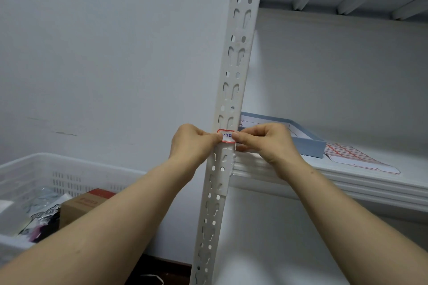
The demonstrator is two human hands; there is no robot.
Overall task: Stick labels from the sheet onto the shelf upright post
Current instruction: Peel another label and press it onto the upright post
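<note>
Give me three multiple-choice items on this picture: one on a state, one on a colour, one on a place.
1. The label on the post is:
A) held against it by the left hand and the right hand
B) touched by the left hand alone
C) touched by no hand

2. The label's border is:
A) blue
B) green
C) red

3. The label sheet lies:
A) inside the blue tray
B) on the shelf, right of the blue tray
C) in the right hand

Answers:
1 A: a thumb from each hand sits on one end of the label.
2 C: a red edge frames the white label.
3 B: the label sheet lies flat on the shelf beside the blue tray.
</note>
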